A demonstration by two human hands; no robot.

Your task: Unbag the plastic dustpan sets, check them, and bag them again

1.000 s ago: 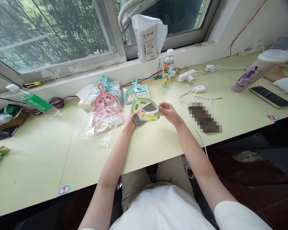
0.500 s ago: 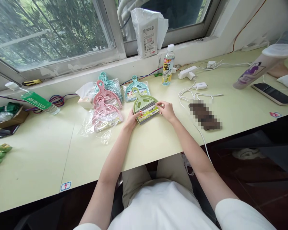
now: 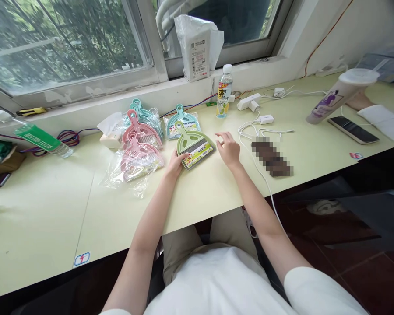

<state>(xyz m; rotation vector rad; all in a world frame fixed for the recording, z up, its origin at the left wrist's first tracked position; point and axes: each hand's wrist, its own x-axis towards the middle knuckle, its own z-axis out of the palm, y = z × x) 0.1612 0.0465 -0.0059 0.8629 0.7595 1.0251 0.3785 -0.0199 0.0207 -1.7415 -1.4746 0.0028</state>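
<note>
A green mini dustpan and brush set (image 3: 188, 138) with a printed label across its bristles lies tilted on the table in front of me. My left hand (image 3: 176, 162) grips its lower left edge, the thumb over the label. To its right, my right hand (image 3: 229, 148) is raised with bent fingers apart, touching nothing. Pink dustpan sets (image 3: 142, 153) in clear plastic lie to the left. Behind them are turquoise sets (image 3: 140, 111), and one more wrapped turquoise set (image 3: 180, 117) lies just behind the green one.
A drink bottle (image 3: 223, 94), white chargers and cables (image 3: 265, 119) and a blurred brown object (image 3: 272, 157) are on the right. Farther right stand a tall cup (image 3: 331, 98) and a phone (image 3: 353, 129), near another person's sleeve (image 3: 384, 122). A green-labelled bottle (image 3: 41, 138) leans at left.
My right hand has let go of the label's right end and moved away to the right, its fingers opening. My left hand still holds the green set. The view has shifted slightly.
</note>
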